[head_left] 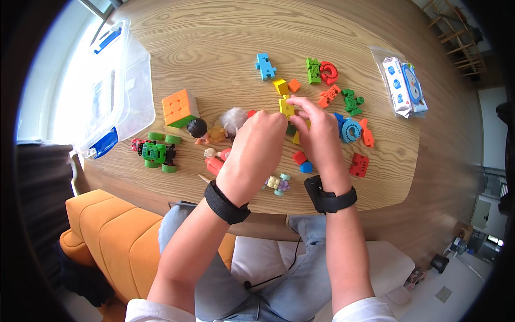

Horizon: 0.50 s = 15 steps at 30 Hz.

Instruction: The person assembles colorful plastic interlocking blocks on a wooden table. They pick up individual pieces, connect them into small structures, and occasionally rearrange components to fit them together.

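A yellow puzzle-shaped block (286,108) stands out between my two hands. My left hand (260,142) is closed in a fist with its back up; the block's lower end meets its knuckles, and the fingertips are hidden. From the other side, my right hand (320,134) reaches over with thumb and index finger apart. Its index fingertip is at the block's upper edge. Below the right thumb lie a red block (299,158) and a blue block (306,167). A yellow block (280,86) and an orange cube (294,85) are just beyond the hands.
Left are a puzzle cube (179,109), a green toy car (155,153), a dark-haired figure (197,127) and a clear plastic box (129,80). Right are a blue gear piece (351,130), a red block (359,165) and a wipes pack (402,88). A blue puzzle block (265,66) lies farther back.
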Available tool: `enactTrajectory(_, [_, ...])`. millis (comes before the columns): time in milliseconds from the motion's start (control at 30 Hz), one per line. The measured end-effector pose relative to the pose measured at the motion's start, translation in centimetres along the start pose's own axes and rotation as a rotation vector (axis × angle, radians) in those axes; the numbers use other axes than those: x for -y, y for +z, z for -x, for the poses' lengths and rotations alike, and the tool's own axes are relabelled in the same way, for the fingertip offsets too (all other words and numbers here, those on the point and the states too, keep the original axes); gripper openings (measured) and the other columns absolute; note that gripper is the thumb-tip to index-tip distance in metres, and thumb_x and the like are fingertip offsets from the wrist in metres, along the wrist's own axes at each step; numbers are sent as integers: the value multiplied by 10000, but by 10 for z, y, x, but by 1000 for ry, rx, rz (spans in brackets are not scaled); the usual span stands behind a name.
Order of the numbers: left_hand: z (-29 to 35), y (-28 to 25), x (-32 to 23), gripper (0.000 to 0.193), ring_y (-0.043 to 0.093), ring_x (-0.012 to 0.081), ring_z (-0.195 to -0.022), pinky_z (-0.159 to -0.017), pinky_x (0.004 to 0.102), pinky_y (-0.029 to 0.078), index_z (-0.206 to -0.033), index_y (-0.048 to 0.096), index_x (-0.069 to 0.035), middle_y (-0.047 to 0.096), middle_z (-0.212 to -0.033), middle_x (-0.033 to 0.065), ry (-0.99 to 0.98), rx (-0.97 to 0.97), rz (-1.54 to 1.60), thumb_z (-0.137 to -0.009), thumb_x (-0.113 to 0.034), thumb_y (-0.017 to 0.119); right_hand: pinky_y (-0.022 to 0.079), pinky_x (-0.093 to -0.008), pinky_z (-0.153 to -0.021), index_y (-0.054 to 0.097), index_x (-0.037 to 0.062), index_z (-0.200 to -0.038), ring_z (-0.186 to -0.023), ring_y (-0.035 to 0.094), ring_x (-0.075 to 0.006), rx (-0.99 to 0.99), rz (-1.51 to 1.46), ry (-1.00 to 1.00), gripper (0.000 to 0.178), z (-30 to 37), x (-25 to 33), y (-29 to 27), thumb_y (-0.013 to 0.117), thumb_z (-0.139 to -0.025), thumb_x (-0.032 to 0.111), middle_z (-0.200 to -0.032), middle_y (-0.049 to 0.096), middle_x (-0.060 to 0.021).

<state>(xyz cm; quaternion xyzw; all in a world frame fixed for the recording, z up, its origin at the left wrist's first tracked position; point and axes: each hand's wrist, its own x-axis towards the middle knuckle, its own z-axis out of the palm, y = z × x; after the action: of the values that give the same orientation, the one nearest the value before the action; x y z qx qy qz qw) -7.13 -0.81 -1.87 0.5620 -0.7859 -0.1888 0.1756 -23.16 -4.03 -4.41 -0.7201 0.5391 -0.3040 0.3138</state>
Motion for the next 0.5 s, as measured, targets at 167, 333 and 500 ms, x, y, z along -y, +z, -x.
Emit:
enactTrajectory(167, [2,1,-1,69,693,300,-849,-785,378,563,-742,706,-18,686,-817,154,61,33,-167,-759,43,679,588,-398,-776,689,54,-1251,-932,764,-360,-19,60,-86,361,0,-2,4,725,-905,-39,-1066,748,-231])
enactTrajectory(333, [-1,5,-2,64,653,293,-901,-872,391,494,-726,709,-34,686,-821,139,145,0,-221,-745,24,692,556,-456,-713,725,1,-1095,-816,717,-408,-48,32,-60,193,4,4,7,695,-908,-34,-896,719,-246])
enactTrajectory(500, [2,5,-4,54,657,290,-912,-875,393,483,-739,712,-38,694,-826,125,145,1,-212,-764,2,684,534,-483,-707,730,-23,-964,-807,687,-421,-83,59,-109,107,8,7,14,643,-902,-16,-841,696,-240])
